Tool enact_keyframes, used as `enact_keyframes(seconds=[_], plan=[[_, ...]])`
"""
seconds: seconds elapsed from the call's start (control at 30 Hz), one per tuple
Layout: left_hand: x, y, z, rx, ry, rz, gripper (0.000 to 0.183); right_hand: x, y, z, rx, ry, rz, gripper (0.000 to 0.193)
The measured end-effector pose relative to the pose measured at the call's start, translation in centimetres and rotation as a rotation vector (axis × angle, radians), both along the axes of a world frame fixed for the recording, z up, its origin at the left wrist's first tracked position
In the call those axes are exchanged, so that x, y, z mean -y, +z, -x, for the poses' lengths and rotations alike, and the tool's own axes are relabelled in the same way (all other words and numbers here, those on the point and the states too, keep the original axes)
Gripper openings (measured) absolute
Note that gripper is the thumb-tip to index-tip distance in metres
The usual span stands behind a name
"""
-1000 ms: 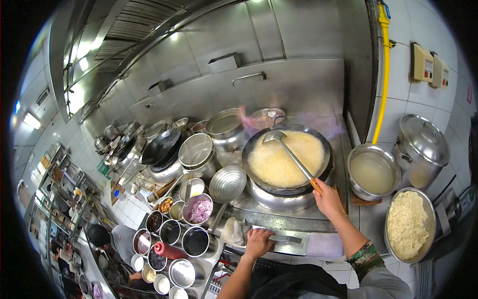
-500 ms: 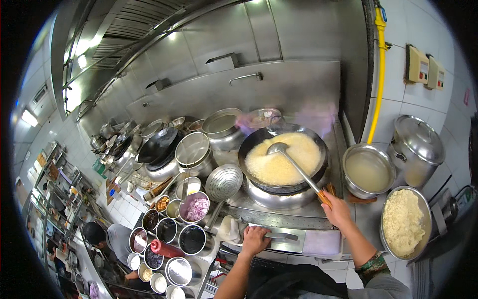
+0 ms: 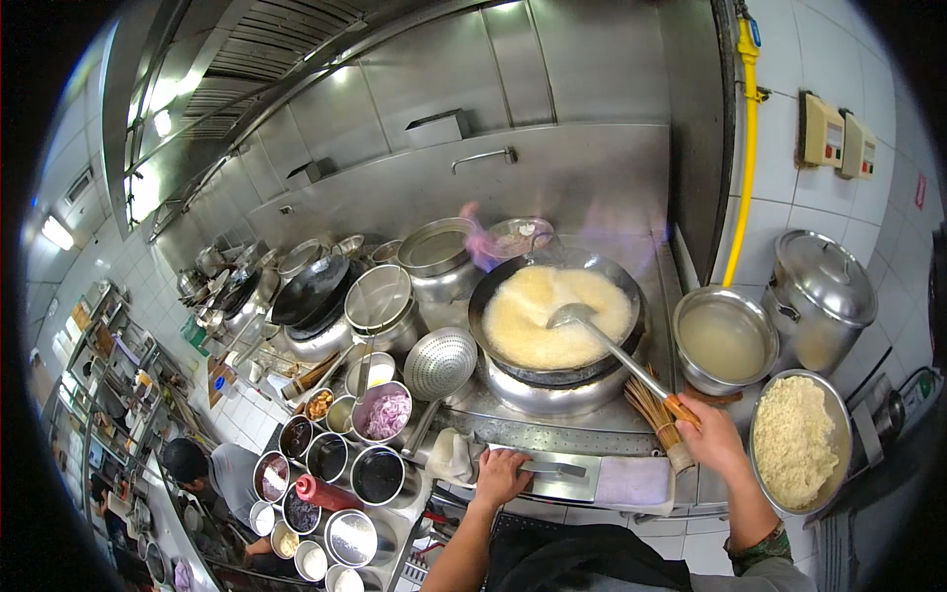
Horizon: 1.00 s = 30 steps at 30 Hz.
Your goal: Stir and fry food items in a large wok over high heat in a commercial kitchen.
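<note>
My right hand (image 3: 712, 436) is closed around the wooden end of a long-handled ladle (image 3: 631, 362). The ladle's metal bowl rests in pale yellow, foamy liquid (image 3: 538, 321) filling a black wok (image 3: 477, 321) on the burner. Beneath the ladle's handle lies a bamboo wok brush (image 3: 659, 422), close to my right hand. At the stove's front edge, my left hand (image 3: 503, 479) is closed beside a flat metal bar (image 3: 554, 468); what its fingers grip is hidden. A crumpled cloth (image 3: 454, 456) lies just left of that hand.
Right of the wok stand a bowl of cloudy liquid (image 3: 725, 340), a lidded pot (image 3: 827, 276) and a bowl of pale crumbly mass (image 3: 794, 442). To the left are a perforated skimmer (image 3: 441, 365), several ingredient tins and a red squeeze bottle (image 3: 327, 492). A co-worker (image 3: 232, 479) is at the lower left.
The ladle's bowl has moved right and nearer to me through the liquid. My right hand has drawn right and back, uncovering more of the brush. My left hand stays in place.
</note>
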State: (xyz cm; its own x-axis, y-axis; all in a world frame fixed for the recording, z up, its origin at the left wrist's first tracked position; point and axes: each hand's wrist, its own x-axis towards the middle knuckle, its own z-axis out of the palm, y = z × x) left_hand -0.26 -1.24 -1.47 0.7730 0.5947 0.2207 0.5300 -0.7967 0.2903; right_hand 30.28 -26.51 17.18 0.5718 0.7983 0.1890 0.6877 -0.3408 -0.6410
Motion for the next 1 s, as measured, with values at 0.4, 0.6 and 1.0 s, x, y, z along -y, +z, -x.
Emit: enact_keyframes(seconds=[0.4, 0.6, 1.0], plan=[[0.1, 0.2, -0.2, -0.012, 0.011, 0.004, 0.033, 4.3, 8.0, -1.1, -0.178, -0.059, -0.053, 0.037], [0.3, 0.6, -0.3, 0.003, 0.023, -0.001, 0.032, 4.1, 7.9, -0.8, -0.114, -0.046, -0.103, 0.037], [0.2, 0.2, -0.3, 0.017, 0.026, 0.01, 0.032, -1.4, 4.5, -1.0, -0.102, -0.035, -0.074, 0.038]])
